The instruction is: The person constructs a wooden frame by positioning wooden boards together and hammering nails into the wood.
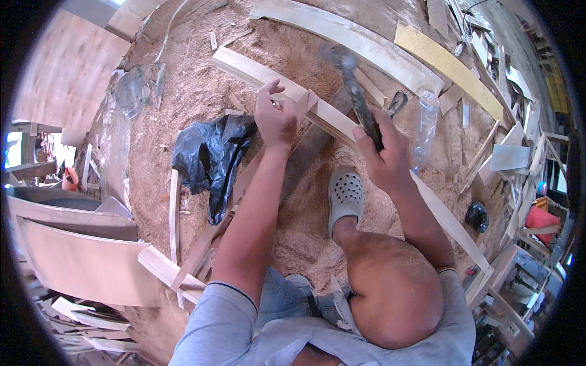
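A long pale wooden strip [262,76] lies slantwise in front of me, above the sawdust and across a darker beam [311,149]. My right hand [386,152] grips a hammer [357,91] by its dark handle; the raised head is smeared by motion over the strip's far side. My left hand [278,119] is at the strip's near edge, fingers curled and one bent upward. A small pointed wood piece [308,100] sits beside that hand on the strip. What the left fingers pinch is too small to make out.
Sawdust [305,244] covers the ground. A black plastic bag [210,155] lies left of my left forearm, a clear plastic bottle [425,131] right of the hammer. Long boards [348,36] and a yellowish plank [448,67] lie beyond. Curved panels [85,256] stand at left.
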`<action>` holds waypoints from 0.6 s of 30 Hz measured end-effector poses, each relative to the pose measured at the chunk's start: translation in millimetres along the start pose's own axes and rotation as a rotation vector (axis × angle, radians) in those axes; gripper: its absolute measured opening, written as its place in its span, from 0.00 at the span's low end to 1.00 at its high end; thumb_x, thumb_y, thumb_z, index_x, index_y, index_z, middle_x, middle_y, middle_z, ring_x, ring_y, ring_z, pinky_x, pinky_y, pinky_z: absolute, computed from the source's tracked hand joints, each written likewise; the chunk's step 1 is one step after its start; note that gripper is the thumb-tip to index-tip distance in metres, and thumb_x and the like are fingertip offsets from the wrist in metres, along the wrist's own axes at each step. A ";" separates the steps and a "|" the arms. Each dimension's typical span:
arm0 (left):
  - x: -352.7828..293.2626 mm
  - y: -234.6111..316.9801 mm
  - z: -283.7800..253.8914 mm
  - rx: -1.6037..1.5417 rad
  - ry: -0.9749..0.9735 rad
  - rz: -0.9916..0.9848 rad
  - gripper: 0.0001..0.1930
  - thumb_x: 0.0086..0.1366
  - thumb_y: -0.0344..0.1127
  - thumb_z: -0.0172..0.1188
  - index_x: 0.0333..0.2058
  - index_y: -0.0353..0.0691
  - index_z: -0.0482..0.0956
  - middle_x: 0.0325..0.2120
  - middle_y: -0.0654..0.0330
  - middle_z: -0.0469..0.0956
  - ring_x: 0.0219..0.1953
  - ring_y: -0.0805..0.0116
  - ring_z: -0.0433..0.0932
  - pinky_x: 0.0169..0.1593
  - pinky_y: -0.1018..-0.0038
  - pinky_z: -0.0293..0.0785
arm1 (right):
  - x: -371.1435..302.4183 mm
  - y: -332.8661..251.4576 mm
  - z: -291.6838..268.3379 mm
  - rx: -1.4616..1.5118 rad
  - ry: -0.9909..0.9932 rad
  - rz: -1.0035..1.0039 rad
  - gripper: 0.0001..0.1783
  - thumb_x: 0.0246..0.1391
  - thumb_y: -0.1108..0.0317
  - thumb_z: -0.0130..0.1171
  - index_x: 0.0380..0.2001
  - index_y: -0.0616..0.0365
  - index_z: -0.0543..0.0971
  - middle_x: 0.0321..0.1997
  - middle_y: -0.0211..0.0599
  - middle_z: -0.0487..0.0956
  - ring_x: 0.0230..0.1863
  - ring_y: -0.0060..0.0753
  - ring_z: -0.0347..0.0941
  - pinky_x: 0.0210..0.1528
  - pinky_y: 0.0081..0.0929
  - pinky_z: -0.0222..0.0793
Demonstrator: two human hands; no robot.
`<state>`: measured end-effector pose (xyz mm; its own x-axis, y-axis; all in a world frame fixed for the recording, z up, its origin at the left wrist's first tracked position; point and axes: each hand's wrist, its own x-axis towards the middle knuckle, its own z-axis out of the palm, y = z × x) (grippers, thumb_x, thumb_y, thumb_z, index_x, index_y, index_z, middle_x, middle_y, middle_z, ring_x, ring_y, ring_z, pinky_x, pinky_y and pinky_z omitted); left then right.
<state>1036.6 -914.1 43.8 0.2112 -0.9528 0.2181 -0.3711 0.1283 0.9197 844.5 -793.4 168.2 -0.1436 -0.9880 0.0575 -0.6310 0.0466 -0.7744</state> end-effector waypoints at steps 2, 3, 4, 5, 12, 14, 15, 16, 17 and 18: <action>-0.4 -4.9 0.7 -0.008 0.030 0.032 0.23 0.60 0.25 0.53 0.54 0.33 0.81 0.43 0.50 0.85 0.40 0.53 0.84 0.45 0.61 0.80 | -1.6 -1.5 -3.6 0.054 0.029 -0.100 0.23 0.72 0.59 0.58 0.66 0.53 0.75 0.47 0.57 0.86 0.46 0.61 0.85 0.48 0.49 0.80; -0.2 -7.3 0.7 0.009 0.027 0.010 0.22 0.60 0.25 0.53 0.53 0.33 0.81 0.42 0.49 0.85 0.40 0.53 0.84 0.45 0.61 0.80 | -1.9 6.6 -0.6 0.052 0.029 -0.104 0.23 0.72 0.59 0.58 0.66 0.53 0.75 0.47 0.57 0.86 0.46 0.61 0.85 0.48 0.49 0.80; 0.4 -6.6 4.8 0.022 0.023 -0.012 0.21 0.60 0.25 0.54 0.53 0.33 0.81 0.42 0.49 0.85 0.41 0.53 0.84 0.45 0.62 0.80 | -2.2 24.5 3.7 -0.056 0.043 -0.145 0.23 0.72 0.59 0.58 0.66 0.53 0.75 0.47 0.57 0.86 0.45 0.62 0.85 0.47 0.49 0.80; -0.2 -4.5 6.8 0.016 0.025 -0.012 0.21 0.60 0.25 0.54 0.53 0.33 0.81 0.42 0.49 0.85 0.41 0.53 0.84 0.45 0.62 0.80 | -2.0 34.8 6.9 -0.161 0.055 -0.185 0.23 0.73 0.59 0.57 0.67 0.53 0.75 0.46 0.57 0.86 0.44 0.62 0.85 0.45 0.49 0.81; -0.6 -7.9 2.6 0.005 0.012 0.007 0.18 0.61 0.26 0.55 0.50 0.32 0.80 0.39 0.47 0.84 0.41 0.49 0.85 0.47 0.58 0.80 | -0.9 -15.5 -12.3 -0.187 0.013 -0.074 0.25 0.74 0.57 0.56 0.68 0.54 0.73 0.47 0.57 0.86 0.44 0.61 0.86 0.43 0.46 0.82; 1.5 -7.2 1.4 0.018 0.023 0.010 0.18 0.61 0.26 0.55 0.50 0.32 0.81 0.39 0.47 0.84 0.41 0.48 0.85 0.47 0.58 0.80 | -5.7 -32.9 -22.9 -0.090 0.207 -0.235 0.25 0.74 0.58 0.56 0.67 0.58 0.73 0.49 0.55 0.86 0.44 0.59 0.86 0.44 0.47 0.82; 0.5 -6.3 -0.2 0.019 0.022 0.000 0.18 0.61 0.26 0.55 0.50 0.32 0.81 0.39 0.47 0.84 0.41 0.48 0.85 0.47 0.57 0.80 | -7.7 -22.2 -15.6 -0.078 0.238 -0.270 0.25 0.74 0.59 0.56 0.67 0.59 0.72 0.49 0.55 0.86 0.45 0.60 0.86 0.44 0.48 0.82; 0.1 -3.8 2.9 0.008 0.018 -0.007 0.18 0.61 0.26 0.54 0.50 0.32 0.81 0.39 0.46 0.84 0.42 0.48 0.85 0.48 0.57 0.80 | -9.4 -11.3 -12.3 -0.079 0.275 -0.307 0.25 0.74 0.59 0.56 0.66 0.61 0.72 0.49 0.55 0.86 0.46 0.60 0.86 0.45 0.50 0.82; -0.7 -2.5 9.4 -0.013 0.011 -0.003 0.18 0.61 0.26 0.54 0.50 0.32 0.81 0.39 0.46 0.84 0.42 0.48 0.85 0.48 0.57 0.80 | -7.3 14.8 -3.9 -0.158 0.207 -0.301 0.25 0.74 0.59 0.56 0.67 0.59 0.72 0.49 0.55 0.86 0.46 0.61 0.86 0.45 0.51 0.82; -1.1 -5.7 11.4 0.007 0.008 0.007 0.17 0.63 0.26 0.53 0.50 0.33 0.81 0.38 0.48 0.84 0.42 0.51 0.85 0.49 0.59 0.80 | -3.6 35.6 5.7 -0.225 0.136 -0.296 0.24 0.74 0.58 0.56 0.67 0.57 0.73 0.49 0.56 0.86 0.46 0.63 0.85 0.45 0.52 0.82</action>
<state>1028.3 -916.9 34.6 0.2162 -0.9495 0.2274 -0.3790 0.1331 0.9158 826.9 -789.0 136.9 -0.0202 -0.9358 0.3520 -0.8096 -0.1913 -0.5549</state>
